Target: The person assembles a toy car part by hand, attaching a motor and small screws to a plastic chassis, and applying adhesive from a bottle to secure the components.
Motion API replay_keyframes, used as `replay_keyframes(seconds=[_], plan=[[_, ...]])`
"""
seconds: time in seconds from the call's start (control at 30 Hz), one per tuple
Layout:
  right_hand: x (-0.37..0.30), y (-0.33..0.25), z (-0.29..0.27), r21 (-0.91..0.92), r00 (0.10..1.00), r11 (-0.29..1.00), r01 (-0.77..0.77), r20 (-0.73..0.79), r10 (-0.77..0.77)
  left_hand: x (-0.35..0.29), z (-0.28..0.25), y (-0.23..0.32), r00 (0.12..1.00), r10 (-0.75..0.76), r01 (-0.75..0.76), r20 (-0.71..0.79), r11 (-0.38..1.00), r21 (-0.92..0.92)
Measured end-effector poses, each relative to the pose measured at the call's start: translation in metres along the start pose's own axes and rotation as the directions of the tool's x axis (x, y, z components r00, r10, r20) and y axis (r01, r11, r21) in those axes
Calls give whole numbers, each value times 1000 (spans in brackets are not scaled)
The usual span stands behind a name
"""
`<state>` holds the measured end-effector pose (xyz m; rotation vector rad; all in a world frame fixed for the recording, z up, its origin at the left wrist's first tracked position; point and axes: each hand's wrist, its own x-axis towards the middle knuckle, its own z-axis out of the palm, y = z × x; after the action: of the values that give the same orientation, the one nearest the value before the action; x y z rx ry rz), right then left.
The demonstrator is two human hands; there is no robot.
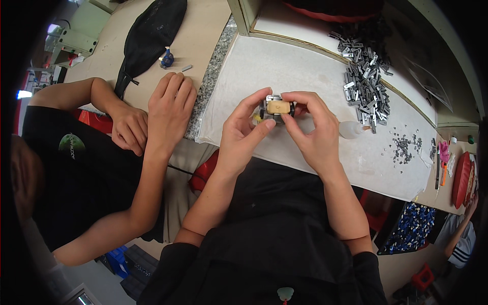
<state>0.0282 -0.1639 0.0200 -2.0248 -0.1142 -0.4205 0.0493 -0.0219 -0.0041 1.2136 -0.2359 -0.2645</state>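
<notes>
Between my two hands, above the white-covered table, is a small tan block-like piece with black ends and a silver metal part (278, 107); its exact kind is unclear. My left hand (245, 127) pinches its left side, thumb near the lower edge and index finger at the top. On the other side my right hand (316, 124) grips it with thumb and fingers. A small translucent bottle (349, 130) lies beside my right hand. Farther right is a heap of small silver-grey metal pieces (367, 84), with tiny dark bits (403, 148) scattered nearer the front.
A co-worker's hands (170, 104) rest on the tan table at left, near a black mesh bag (152, 33), a blue small object (166, 60) and a grey metal piece (187, 67). A wooden-edged shelf (305, 44) bounds the back. Tools (444, 173) and a red tray (461, 180) stand right.
</notes>
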Motion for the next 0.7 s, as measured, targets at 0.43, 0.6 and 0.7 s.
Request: replay_keyframes(seconds=[0.43,0.6,0.7], plan=[[-7,9,7,-230,856,864,447,-171,-488,-9,3,-8,976,216,-211,-13,964,161],[-16,10,12,-238,783,822,517,-256,-566,-13,6,-5,948,319,-314,3,931,189],[-18,8,11,-220,767,821,526,-294,-570,-13,7,-5,906,423,-421,33,886,196]])
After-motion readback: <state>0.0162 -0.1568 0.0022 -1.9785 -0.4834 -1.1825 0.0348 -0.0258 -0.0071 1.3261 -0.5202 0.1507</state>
